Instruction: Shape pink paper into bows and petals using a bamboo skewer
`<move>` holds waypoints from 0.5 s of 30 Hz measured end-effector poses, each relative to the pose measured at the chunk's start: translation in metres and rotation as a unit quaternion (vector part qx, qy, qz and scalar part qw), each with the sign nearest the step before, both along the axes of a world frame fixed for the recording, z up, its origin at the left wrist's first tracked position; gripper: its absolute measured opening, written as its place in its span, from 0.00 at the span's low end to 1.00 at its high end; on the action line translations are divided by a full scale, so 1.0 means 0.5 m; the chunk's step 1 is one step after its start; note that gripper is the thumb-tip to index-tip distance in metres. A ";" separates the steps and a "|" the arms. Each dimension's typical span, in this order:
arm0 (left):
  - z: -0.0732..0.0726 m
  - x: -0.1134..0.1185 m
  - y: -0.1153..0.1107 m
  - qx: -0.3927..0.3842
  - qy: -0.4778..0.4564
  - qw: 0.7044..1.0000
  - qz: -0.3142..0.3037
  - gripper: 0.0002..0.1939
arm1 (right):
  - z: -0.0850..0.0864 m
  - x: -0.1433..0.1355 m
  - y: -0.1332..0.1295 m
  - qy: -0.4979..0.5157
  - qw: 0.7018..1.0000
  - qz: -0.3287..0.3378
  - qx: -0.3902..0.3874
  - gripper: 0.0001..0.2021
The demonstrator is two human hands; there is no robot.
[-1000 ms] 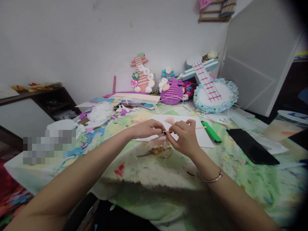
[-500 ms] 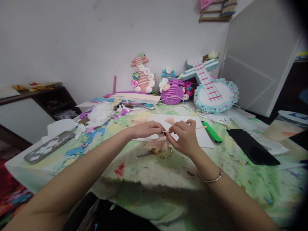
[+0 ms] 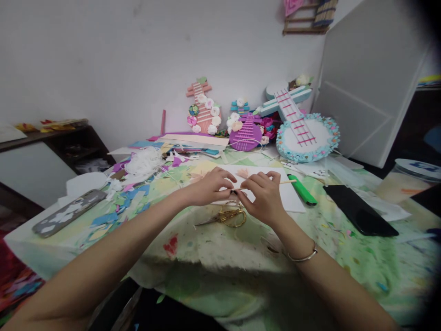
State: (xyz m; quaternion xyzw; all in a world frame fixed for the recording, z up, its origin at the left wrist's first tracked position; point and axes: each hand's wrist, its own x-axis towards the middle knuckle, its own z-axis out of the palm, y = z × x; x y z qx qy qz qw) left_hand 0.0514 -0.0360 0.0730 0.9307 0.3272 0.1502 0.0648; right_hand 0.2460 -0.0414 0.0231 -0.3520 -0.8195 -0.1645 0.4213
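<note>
Two bare hands work at the tip of a thin stick, just beyond gold-handled scissors point(image 3: 232, 216).
Far left of the scissors lies a patterned phone case point(image 3: 69, 214), then a white shredded tangle point(image 3: 144, 163); beyond them leans a pink lute model point(image 3: 205, 115), its flowers already on. The left hand point(image 3: 208, 187) pinches the tip of the thin wooden stick point(image 3: 287, 182); any scrap there is too small to tell. Behind, a loose peach paper piece point(image 3: 243, 173) looks unused. The right hand point(image 3: 263, 195) pinches the stick's shaft, which is bare where it shows, so the handwork seems partway; how much is left I cannot tell. Right of the scissors lies a black phone point(image 3: 360, 210).
</note>
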 end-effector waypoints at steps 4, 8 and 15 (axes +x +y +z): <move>-0.016 0.008 -0.010 0.111 0.029 0.992 0.043 0.13 | -0.001 0.000 0.001 -0.002 1.000 -0.009 -0.004 0.10; -0.039 0.014 -0.012 0.243 0.046 0.967 0.065 0.09 | -0.004 0.000 0.005 -0.003 1.000 -0.019 -0.007 0.10; -0.079 0.013 -0.007 0.316 0.024 0.945 0.082 0.10 | -0.009 -0.002 0.009 -0.015 0.999 -0.025 -0.015 0.09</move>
